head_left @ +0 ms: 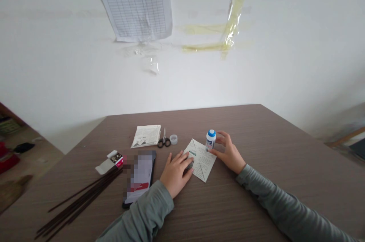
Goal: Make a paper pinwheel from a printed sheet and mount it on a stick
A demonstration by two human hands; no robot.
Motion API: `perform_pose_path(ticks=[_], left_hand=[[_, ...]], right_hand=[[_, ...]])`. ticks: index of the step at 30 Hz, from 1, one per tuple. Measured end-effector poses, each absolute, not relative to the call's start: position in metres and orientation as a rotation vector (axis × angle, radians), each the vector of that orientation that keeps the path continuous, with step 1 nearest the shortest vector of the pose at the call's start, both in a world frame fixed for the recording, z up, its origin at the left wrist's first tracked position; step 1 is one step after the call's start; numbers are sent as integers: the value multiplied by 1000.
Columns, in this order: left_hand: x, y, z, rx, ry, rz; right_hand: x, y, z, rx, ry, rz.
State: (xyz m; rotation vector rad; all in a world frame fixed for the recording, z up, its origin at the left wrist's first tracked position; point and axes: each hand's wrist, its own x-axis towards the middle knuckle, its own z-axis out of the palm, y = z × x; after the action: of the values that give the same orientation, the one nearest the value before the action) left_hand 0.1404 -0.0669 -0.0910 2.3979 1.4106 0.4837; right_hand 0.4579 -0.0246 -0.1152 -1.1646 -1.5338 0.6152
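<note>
A square of folded printed paper (203, 161) with diagonal seams lies on the table. My left hand (177, 173) rests flat on its left side, fingers spread, partly covering a dark printed picture. On the far right part of the paper stands a small white bottle with a blue cap (210, 141), upright. My right hand (230, 154) is curled about the bottle from the right, the thumb at the front near its base and the fingers at its side. How firmly it grips cannot be seen.
Left of the paper lie a phone (141, 177), an opened small box (110, 163) and several thin dark sticks (82, 200). Farther back are black-handled scissors (164, 141), a clear plastic cap (173, 139) and a flat printed packet (146, 135). A white wall (199, 82) borders the table's far edge.
</note>
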Motion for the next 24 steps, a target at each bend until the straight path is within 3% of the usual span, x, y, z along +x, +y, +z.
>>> perform_pose_path(ticks=[11,24], left_hand=[[140,-70,-83,2340,1604,500],[132,-66,-96,2381,1656,532]], right_hand=[[482,-29,-112,-984,-2070,149],[481,-25,-117,-1016,-1876,-5]])
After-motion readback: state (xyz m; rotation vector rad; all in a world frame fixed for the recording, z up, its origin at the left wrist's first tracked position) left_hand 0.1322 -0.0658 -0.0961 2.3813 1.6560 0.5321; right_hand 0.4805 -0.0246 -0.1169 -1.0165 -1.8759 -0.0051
